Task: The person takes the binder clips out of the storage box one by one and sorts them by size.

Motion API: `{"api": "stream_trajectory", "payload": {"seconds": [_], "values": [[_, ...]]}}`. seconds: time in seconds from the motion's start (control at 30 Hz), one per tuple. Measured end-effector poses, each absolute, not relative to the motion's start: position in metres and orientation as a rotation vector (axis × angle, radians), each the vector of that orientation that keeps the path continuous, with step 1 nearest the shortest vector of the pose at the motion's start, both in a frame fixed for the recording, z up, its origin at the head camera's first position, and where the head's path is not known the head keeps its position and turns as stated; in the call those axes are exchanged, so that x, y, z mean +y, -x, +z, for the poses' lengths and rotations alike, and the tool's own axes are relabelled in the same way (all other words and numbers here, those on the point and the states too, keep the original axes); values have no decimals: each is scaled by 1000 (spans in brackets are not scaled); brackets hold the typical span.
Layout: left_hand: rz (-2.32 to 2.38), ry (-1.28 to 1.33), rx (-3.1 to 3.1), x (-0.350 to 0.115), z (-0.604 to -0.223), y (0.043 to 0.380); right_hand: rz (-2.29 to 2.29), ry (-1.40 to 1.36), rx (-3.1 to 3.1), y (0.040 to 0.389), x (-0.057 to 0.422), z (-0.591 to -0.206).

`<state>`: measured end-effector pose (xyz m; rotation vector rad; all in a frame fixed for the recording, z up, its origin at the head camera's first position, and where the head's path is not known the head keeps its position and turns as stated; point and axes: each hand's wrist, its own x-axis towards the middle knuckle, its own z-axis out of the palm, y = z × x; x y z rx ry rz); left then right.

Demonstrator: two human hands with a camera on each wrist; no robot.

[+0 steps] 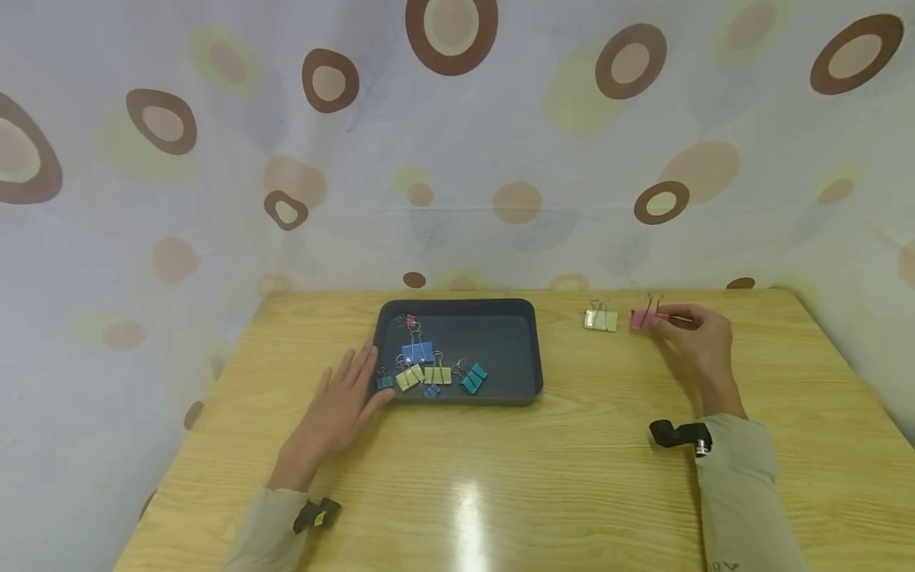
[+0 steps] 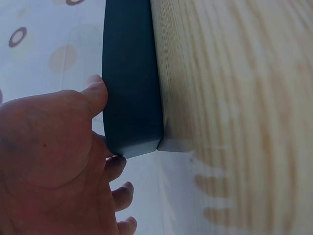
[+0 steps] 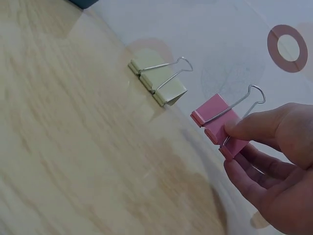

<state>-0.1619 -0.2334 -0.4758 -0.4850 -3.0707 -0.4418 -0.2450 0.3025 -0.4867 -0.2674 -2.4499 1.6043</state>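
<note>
My right hand (image 1: 696, 338) pinches a pink binder clip (image 3: 224, 122) between thumb and fingers, its wire handles pointing up. Just left of it, a pale yellow binder clip (image 1: 600, 319) stands on the table. At the left end of the dark tray (image 1: 511, 397), my left hand (image 1: 345, 405) rests against the corner with fingers extended. Its thumb (image 2: 95, 95) touches the tray's outer wall in the left wrist view. Inside the tray, toward the left, lie a blue clip (image 1: 418, 353), a yellow clip (image 1: 438, 375), a teal clip (image 1: 473, 378), a small red clip (image 1: 411, 321) and several others.
The wooden table (image 1: 572, 477) runs back to a hanging sheet (image 1: 472, 143) with a printed pattern of brown rings. The tray stands left of the two clips on the right, near the table's back edge.
</note>
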Motion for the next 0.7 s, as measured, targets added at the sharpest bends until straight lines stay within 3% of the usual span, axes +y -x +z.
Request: {"api": "stream_trajectory", "payload": {"seconds": [0.4,0.7], "values": [[-457,480,-3072,-235,-476,159,1566,415,-2478,248,299,-496],[-421,473,-3074,-239,-477,161,1374,377,-2553,253,296,-501]]}}
